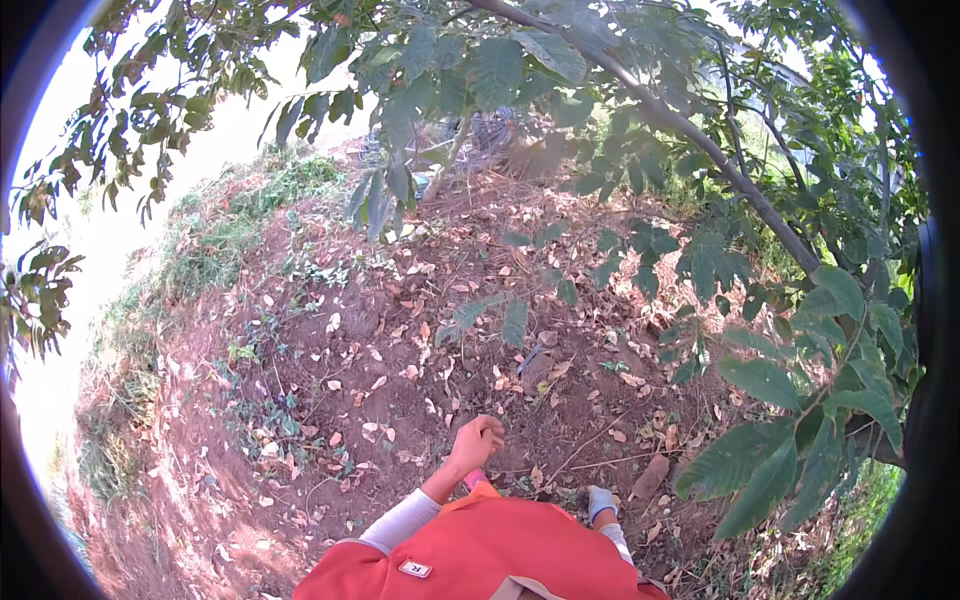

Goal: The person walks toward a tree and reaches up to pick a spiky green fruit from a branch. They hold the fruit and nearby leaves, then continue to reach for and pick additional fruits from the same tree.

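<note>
My left hand (478,437), bare below a pale sleeve, hangs over the leaf-strewn soil in front of my red top (480,555). Its fingers curl loosely, and their inner side is hidden, so I cannot tell whether anything is in them. A light glove covers my right hand (601,501), which is low at my right side. Its fingers are too small and blurred to read. Beside this gloved hand lies a brown stone or clod (650,477). Past my left hand, a thin dark blue strip (529,359) lies on the ground near a stone (548,339).
A tree branch (675,124) slants overhead from the upper middle to the right. Large leaves (772,450) hang close on my right. Grass (217,232) borders the slope at left. A thin dry stem (622,459) crosses the soil, and a tangled pile (487,135) lies farther off.
</note>
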`<state>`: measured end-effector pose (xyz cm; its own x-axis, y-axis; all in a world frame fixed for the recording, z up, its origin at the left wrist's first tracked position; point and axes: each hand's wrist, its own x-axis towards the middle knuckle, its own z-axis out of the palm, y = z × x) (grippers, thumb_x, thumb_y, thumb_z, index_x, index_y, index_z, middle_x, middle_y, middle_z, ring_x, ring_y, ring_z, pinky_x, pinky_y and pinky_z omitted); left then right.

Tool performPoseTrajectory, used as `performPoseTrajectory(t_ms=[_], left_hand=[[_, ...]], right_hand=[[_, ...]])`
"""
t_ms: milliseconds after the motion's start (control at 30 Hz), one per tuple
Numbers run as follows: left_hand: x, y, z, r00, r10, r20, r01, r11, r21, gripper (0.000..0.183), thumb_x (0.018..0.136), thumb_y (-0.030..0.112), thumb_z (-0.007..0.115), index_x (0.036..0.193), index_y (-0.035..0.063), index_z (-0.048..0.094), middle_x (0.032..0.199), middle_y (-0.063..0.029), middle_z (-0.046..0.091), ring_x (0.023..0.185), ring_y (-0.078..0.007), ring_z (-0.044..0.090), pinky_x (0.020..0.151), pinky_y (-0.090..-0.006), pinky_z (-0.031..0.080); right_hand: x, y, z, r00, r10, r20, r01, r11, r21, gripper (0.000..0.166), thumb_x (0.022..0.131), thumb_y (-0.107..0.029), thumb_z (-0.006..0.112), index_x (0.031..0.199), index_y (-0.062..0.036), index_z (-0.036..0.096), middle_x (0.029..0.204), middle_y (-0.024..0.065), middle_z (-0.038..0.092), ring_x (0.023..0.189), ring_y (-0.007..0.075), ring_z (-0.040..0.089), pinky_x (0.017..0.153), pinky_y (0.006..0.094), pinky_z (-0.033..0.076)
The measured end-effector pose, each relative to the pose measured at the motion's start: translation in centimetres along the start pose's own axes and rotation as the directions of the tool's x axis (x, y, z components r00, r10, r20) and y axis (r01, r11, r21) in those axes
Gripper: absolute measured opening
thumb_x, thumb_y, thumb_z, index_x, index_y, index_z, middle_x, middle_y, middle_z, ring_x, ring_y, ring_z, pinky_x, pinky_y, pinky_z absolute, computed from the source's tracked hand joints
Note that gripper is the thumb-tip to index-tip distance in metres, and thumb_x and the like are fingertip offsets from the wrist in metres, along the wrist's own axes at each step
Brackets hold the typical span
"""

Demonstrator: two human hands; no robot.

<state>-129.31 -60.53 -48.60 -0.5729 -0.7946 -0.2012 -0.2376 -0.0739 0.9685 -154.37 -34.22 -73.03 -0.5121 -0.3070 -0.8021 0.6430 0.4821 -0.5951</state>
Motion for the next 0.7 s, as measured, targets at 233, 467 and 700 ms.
performPoseTrajectory(t_ms=[233,467,700], left_hand=[[8.8,1.2,-6.9,0.921,0.266,-0.286,-0.143,0.912,0.385,0.022,0.081,0.000,0.049,0.099,-0.0012,0.060,0.103,-0.0183,0.062,0.098,-0.0318,0.061,0.085,-0.0382,0.047],[9.5,-1.3,-9.5,0.867,0.150,-0.475,0.039,0.931,0.364,0.024,0.081,0.013,0.058,0.099,-0.0017,0.062,0.099,-0.0182,0.064,0.093,-0.0298,0.063,0.084,-0.0366,0.048],[9.5,-0.1,-9.8,0.793,-0.118,-0.597,0.196,0.978,0.067,0.035,0.097,0.026,0.045,0.100,-0.0050,0.062,0.080,-0.0153,0.067,0.068,-0.0186,0.066,0.065,-0.0310,0.050]], right_hand=[[3.8,-18.5,17.4,0.908,-0.269,0.321,0.286,0.958,-0.005,0.017,0.092,-0.017,0.053,0.103,-0.0069,0.061,0.084,0.0094,0.068,0.066,0.0208,0.065,0.059,0.0338,0.053],[1.8,-26.7,25.4,0.809,-0.225,0.543,0.262,0.965,0.010,0.020,0.094,-0.016,0.053,0.111,-0.0060,0.058,0.088,0.0095,0.067,0.069,0.0204,0.066,0.060,0.0320,0.054],[2.9,-36.5,31.0,0.747,-0.275,0.606,0.298,0.952,0.065,0.016,0.094,-0.016,0.052,0.105,-0.0072,0.059,0.090,0.0080,0.067,0.073,0.0195,0.065,0.061,0.0314,0.054]])
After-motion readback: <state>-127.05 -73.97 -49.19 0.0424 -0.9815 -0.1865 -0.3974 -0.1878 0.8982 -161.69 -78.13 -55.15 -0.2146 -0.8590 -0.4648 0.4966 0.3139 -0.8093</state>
